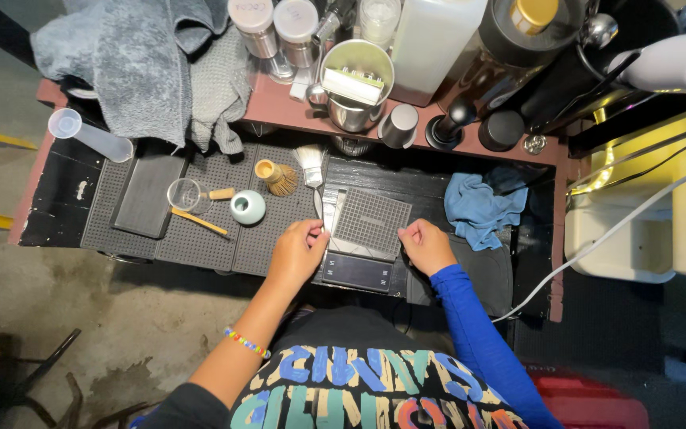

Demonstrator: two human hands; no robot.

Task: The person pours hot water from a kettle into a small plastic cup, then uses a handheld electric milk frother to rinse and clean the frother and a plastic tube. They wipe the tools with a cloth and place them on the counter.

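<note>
A small dark digital scale [363,242] sits at the front edge of the bench [57,208], just right of the perforated black mats, its square platform covered by a gridded pad and its display strip facing the person. The left hand [299,253] is at the scale's left edge and the right hand [425,245] at its right edge, each with the fingers curled in and pinched together against the side of the platform, not spread; whether they truly grip it or only touch it is hard to tell from above. The scale looks light, stiff and flat, with smooth plastic sides that could slip, so I judge it is best taken by the two opposite edges of the body, kept level, without pressing down on the weighing platform. Behind it lies a flat pale brush [312,163], and left of that stand a bamboo whisk [276,176], a small pale green ceramic holder [248,207], a glass cup [185,194] and a bamboo scoop [198,222]. A blue cloth [479,208] lies crumpled just right of the scale.
</note>
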